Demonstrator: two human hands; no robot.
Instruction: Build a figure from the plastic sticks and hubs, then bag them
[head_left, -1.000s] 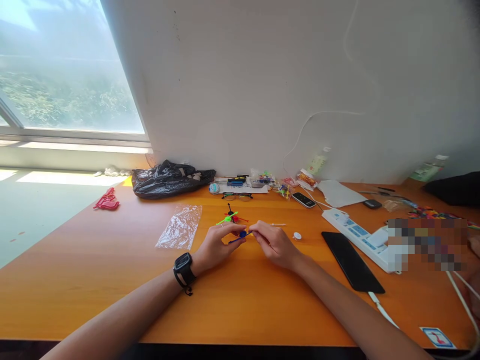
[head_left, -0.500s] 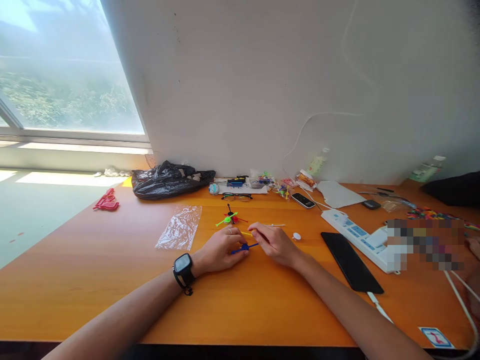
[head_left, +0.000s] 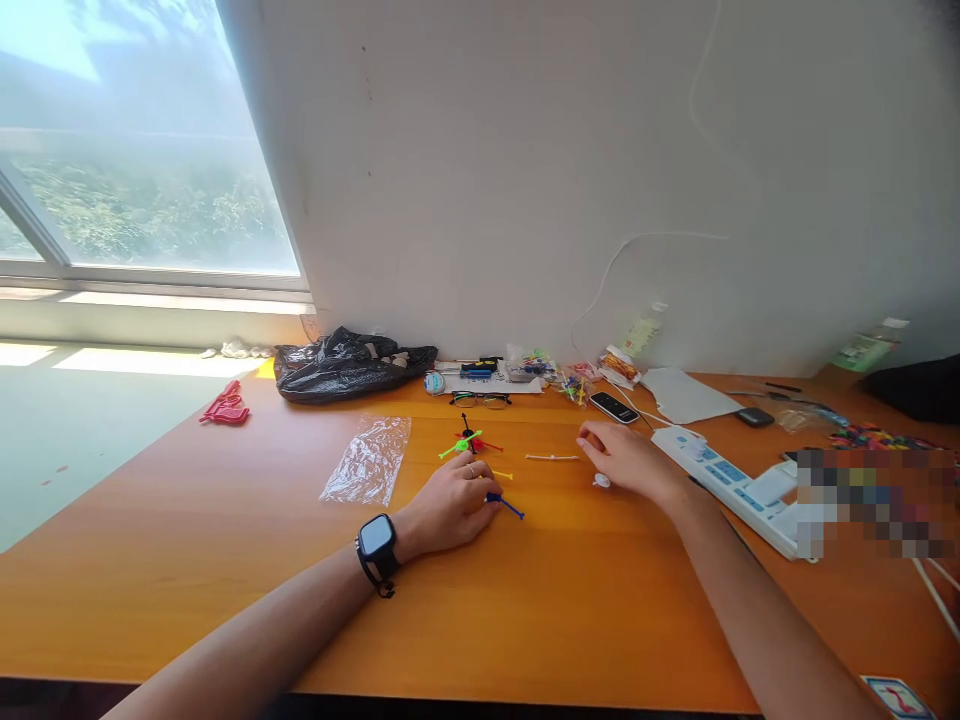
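My left hand [head_left: 454, 503], with a ring and a black watch on the wrist, rests on the table. Its thumb and fingers close on a blue plastic arrow-tipped stick [head_left: 512, 508], whose left part they hide. Past those fingers lies a yellow stick [head_left: 502, 475], partly covered. Just behind stands a small cluster of green, red and black arrow-tipped pieces [head_left: 469, 440]. My right hand [head_left: 626, 457] hovers with bent, slightly parted fingers and nothing visible in them. Close under it is a white round piece [head_left: 601, 481], and a white stick [head_left: 551, 457] lies to its left.
A clear plastic bag [head_left: 367, 460] lies left of my hands. Farther back are a black plastic bag [head_left: 352, 368], eyeglasses [head_left: 480, 399] and bagged colored pieces [head_left: 576, 385]. A white power strip [head_left: 727, 490] runs along the right, and a red plastic piece [head_left: 225, 405] lies far left.
My right hand has left the blue stick and moved right, to above the white round piece. The blue stick has turned, its right end now pointing toward me. The view has shifted slightly.
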